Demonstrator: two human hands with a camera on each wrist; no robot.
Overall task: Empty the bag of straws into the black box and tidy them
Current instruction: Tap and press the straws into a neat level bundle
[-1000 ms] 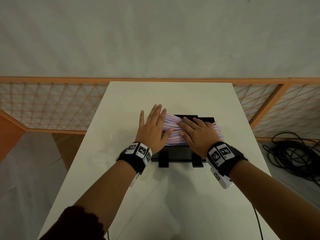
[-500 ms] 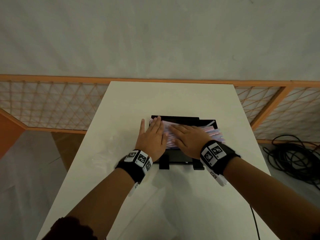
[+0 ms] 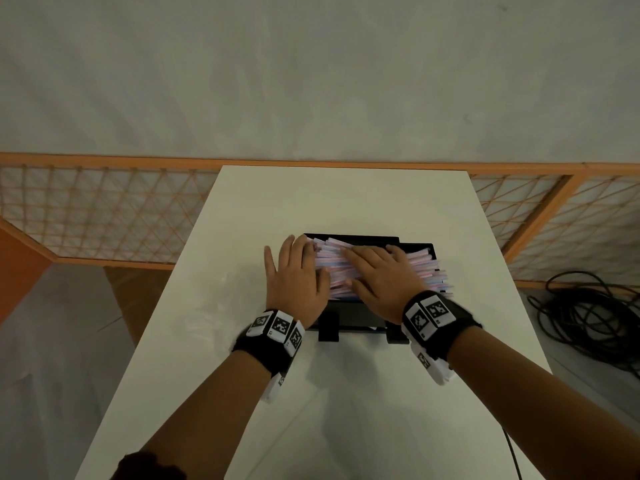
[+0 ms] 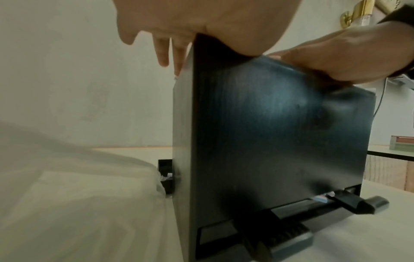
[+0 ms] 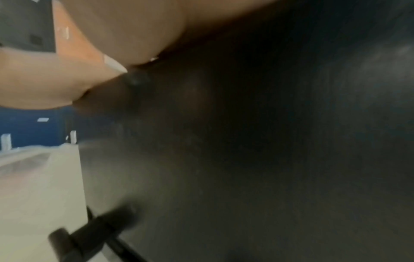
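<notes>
A black box (image 3: 353, 315) stands on the white table (image 3: 346, 202), its top heaped with pink, white and blue straws (image 3: 330, 263) that stick out past its right side. My left hand (image 3: 294, 271) lies flat with straight fingers against the left end of the heap. My right hand (image 3: 377, 275) presses flat on top of the straws. In the left wrist view the box's dark front wall (image 4: 280, 141) fills the frame, with my left hand's fingers (image 4: 163, 51) over its left corner. The right wrist view shows blurred dark box wall (image 5: 268, 141).
A crumpled clear plastic bag (image 3: 204, 306) lies on the table left of the box. Black clips (image 3: 328, 329) stick out at the box's near base. An orange lattice fence (image 3: 104, 216) runs behind the table. Black cable (image 3: 588, 313) is coiled on the floor to the right.
Both hands slid along the heap, pushing the straws lower and further over the box. The straws have shifted right and now stick out past its right edge.
</notes>
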